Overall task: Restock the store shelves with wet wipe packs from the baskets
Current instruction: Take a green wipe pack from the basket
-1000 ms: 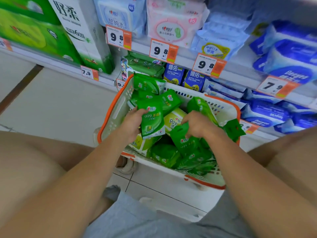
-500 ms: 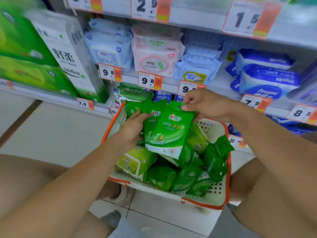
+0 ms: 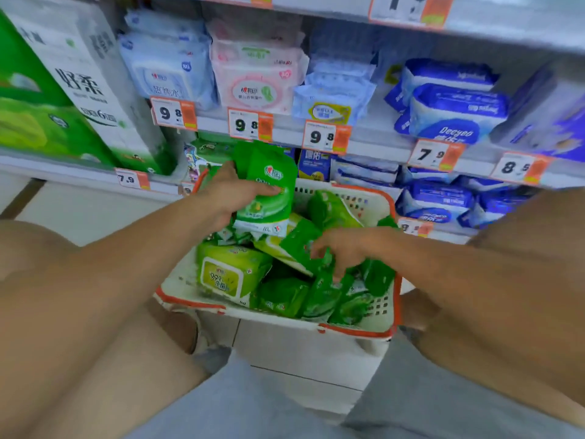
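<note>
The left hand (image 3: 232, 193) grips green wipe packs (image 3: 267, 188) printed "999". The right hand (image 3: 343, 248), fingers spread, reaches among packs in the orange-rimmed basket (image 3: 357, 332). Shelf tags (image 3: 250, 124) read "9.8".

We see a pale tiled floor (image 3: 304, 369) carrying a white basket (image 3: 364, 324) with an orange rim. Behind it, a middle shelf (image 3: 373, 137) bears white, pink and blue wipe packs above price tags reading 9.8 and 7.9. A lower shelf (image 3: 79, 172) at left carries a green-and-white tissue carton (image 3: 95, 90).
</note>
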`<state>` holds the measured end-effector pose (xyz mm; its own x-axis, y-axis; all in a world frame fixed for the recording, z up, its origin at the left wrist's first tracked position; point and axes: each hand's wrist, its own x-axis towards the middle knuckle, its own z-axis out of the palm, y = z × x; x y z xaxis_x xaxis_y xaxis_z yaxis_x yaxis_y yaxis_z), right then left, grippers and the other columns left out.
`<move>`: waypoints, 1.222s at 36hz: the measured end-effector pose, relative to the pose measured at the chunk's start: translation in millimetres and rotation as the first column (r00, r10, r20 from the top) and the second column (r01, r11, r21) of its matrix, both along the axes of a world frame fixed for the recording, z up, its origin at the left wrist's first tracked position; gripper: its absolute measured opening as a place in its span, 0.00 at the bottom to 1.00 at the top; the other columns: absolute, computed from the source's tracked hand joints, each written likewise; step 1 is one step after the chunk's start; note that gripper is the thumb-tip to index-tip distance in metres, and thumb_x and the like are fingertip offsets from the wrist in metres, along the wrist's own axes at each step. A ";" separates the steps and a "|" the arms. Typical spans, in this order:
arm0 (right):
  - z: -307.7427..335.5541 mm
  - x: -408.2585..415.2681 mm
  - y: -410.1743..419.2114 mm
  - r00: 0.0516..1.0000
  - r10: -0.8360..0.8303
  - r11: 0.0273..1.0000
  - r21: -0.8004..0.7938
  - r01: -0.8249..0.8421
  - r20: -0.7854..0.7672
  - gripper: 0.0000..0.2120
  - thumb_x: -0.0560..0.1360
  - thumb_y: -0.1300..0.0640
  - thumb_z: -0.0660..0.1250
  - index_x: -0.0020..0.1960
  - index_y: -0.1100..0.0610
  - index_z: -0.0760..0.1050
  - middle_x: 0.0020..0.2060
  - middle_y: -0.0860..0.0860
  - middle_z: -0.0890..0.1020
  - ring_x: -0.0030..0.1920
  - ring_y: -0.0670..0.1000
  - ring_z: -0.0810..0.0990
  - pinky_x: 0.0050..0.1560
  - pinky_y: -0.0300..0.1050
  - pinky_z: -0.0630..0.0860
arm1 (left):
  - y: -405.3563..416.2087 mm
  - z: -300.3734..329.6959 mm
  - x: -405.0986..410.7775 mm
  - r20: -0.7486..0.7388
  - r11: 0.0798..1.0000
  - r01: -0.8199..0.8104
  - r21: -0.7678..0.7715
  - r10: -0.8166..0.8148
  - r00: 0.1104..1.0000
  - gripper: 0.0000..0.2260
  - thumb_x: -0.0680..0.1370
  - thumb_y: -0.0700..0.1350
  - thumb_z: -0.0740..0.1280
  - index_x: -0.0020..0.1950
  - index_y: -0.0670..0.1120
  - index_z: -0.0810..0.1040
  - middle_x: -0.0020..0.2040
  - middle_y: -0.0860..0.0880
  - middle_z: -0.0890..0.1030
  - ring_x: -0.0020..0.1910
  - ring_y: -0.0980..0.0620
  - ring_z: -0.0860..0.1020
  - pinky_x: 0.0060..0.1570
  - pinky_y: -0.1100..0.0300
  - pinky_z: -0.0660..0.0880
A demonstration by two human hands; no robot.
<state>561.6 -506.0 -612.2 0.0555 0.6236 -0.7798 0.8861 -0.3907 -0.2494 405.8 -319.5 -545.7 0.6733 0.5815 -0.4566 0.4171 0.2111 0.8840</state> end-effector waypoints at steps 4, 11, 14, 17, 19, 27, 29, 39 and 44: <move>-30.4 -10.5 -20.2 0.997 0.060 0.998 0.031 -0.061 0.040 0.22 0.72 0.52 0.76 0.63 0.59 0.78 0.56 0.55 0.82 0.52 0.55 0.79 0.51 0.44 0.74 | -21.9 8.7 8.1 -0.017 0.996 0.089 0.021 -0.089 0.996 0.43 0.59 0.47 0.84 0.71 0.48 0.69 0.58 0.51 0.83 0.57 0.51 0.82 0.63 0.48 0.76; 52.0 14.6 28.6 0.961 -0.112 0.948 0.262 0.179 -0.251 0.09 0.75 0.58 0.74 0.50 0.54 0.73 0.38 0.47 0.78 0.38 0.47 0.75 0.39 0.41 0.72 | -7.6 13.5 13.6 -0.017 0.997 0.001 0.082 0.001 1.000 0.37 0.67 0.44 0.81 0.71 0.45 0.67 0.60 0.48 0.81 0.58 0.48 0.80 0.63 0.47 0.76; 127.8 29.9 53.5 0.849 -0.213 0.880 0.282 0.382 -0.484 0.08 0.77 0.58 0.72 0.51 0.58 0.74 0.45 0.61 0.82 0.41 0.52 0.82 0.38 0.47 0.79 | 6.4 27.5 22.1 0.052 0.996 -0.026 0.085 0.021 0.998 0.32 0.65 0.43 0.81 0.65 0.47 0.74 0.54 0.49 0.85 0.52 0.49 0.84 0.59 0.47 0.79; 176.0 45.6 72.3 0.684 -0.268 0.718 0.333 0.611 -0.678 0.15 0.70 0.54 0.75 0.54 0.56 0.77 0.50 0.65 0.84 0.46 0.58 0.83 0.47 0.53 0.78 | 19.2 43.6 36.8 0.151 0.998 -0.032 0.051 0.024 0.988 0.24 0.68 0.46 0.77 0.63 0.50 0.76 0.53 0.50 0.86 0.53 0.47 0.84 0.59 0.43 0.78; 186.3 53.6 82.5 0.608 -0.267 0.564 0.391 0.728 -0.748 0.14 0.70 0.60 0.75 0.53 0.56 0.78 0.46 0.62 0.84 0.42 0.56 0.84 0.44 0.48 0.81 | 22.9 54.1 47.7 0.216 0.999 -0.040 0.001 0.038 0.976 0.18 0.74 0.47 0.73 0.63 0.51 0.76 0.53 0.50 0.86 0.54 0.46 0.84 0.60 0.43 0.78; 186.9 51.6 107.6 0.492 -0.222 -0.033 0.511 0.859 -0.842 0.25 0.61 0.66 0.81 0.56 0.59 0.78 0.51 0.60 0.82 0.44 0.50 0.84 0.45 0.49 0.84 | 15.2 89.1 61.6 0.392 0.935 0.013 -0.353 0.136 0.910 0.26 0.78 0.66 0.60 0.63 0.48 0.81 0.58 0.42 0.84 0.56 0.43 0.83 0.61 0.46 0.76; 184.1 50.1 109.3 0.478 -0.229 -0.102 0.509 0.854 -0.848 0.26 0.60 0.64 0.82 0.55 0.56 0.78 0.53 0.60 0.83 0.49 0.50 0.84 0.51 0.51 0.83 | 12.1 91.5 61.9 0.425 0.947 0.087 -0.309 0.056 0.904 0.24 0.75 0.60 0.68 0.66 0.48 0.78 0.59 0.43 0.84 0.58 0.42 0.82 0.62 0.45 0.75; 198.1 32.2 99.6 0.343 -0.265 -0.003 0.356 0.934 -0.901 0.24 0.72 0.31 0.67 0.59 0.46 0.79 0.56 0.46 0.84 0.58 0.49 0.83 0.64 0.56 0.76 | 22.6 101.6 50.7 0.496 0.986 -0.019 -0.164 0.099 0.863 0.32 0.64 0.39 0.76 0.68 0.46 0.73 0.57 0.44 0.84 0.54 0.42 0.84 0.54 0.47 0.80; 205.7 -1.7 97.9 0.371 -0.153 0.386 0.291 0.876 -0.916 0.21 0.73 0.54 0.69 0.66 0.53 0.75 0.56 0.48 0.85 0.58 0.48 0.83 0.56 0.40 0.79 | 28.7 134.7 51.2 0.470 0.993 -0.058 -0.101 0.099 0.877 0.19 0.76 0.37 0.67 0.67 0.42 0.73 0.62 0.39 0.81 0.36 0.57 0.84 0.34 0.65 0.78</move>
